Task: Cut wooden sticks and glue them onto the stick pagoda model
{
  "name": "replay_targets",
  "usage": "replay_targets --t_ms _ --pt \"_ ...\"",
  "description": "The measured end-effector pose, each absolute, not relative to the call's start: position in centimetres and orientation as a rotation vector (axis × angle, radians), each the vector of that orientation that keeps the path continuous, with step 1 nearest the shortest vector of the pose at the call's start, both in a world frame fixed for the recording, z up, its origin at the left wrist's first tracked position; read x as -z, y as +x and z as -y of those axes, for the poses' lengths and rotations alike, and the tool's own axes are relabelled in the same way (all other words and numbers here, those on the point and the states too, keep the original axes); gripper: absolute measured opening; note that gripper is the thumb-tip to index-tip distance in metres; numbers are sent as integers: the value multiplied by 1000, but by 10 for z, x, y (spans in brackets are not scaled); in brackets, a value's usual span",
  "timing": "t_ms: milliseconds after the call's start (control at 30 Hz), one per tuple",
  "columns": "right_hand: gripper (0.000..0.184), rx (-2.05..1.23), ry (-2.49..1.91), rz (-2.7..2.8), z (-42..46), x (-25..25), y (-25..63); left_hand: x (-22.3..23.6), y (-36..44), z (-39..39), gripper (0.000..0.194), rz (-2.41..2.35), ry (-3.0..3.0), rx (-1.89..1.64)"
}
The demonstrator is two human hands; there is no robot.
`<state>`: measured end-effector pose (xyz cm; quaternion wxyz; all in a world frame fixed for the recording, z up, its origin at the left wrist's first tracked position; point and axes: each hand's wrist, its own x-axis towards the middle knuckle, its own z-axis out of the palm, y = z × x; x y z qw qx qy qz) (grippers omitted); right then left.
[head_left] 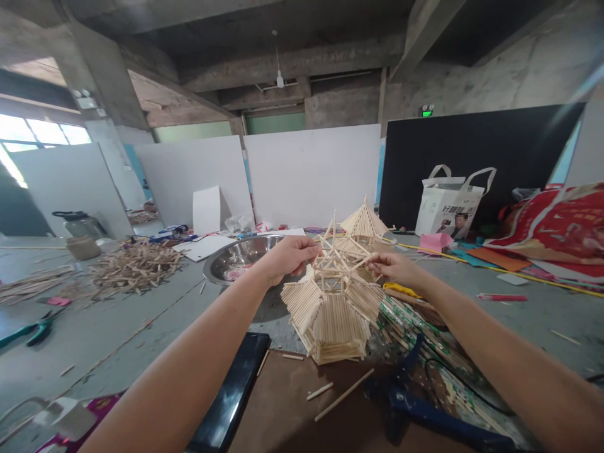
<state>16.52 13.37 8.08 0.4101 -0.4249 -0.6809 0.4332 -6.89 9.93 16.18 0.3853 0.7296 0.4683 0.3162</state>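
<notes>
Stick pavilion [337, 318] stands between both hands, at the far edge of the brown board [283, 402]; left hand [297, 255] pinches its open upper frame [333, 259] at the left, right hand [389, 267] pinches at the right, fingertips closed; step looks like steadying upper roof sticks; next move calls for light, even hold, careful alignment; blue glue gun [406, 402] lies near, unheld.

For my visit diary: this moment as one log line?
left hand: at pale wooden-stick roofed model, upper frame | right hand: opposite side | nearby: black rectangular phone, round silver metal basin
</notes>
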Motion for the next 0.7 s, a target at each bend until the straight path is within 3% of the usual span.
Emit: replay_targets --t_ms 433,700 --pt "18 -964 -1131 1789 -125 -81 166 -163 -67 -98 19 -1242 1854 -801" --pt "21 -1053 -1106 1742 -128 -71 164 -159 -66 -97 20 -1226 1843 -845"
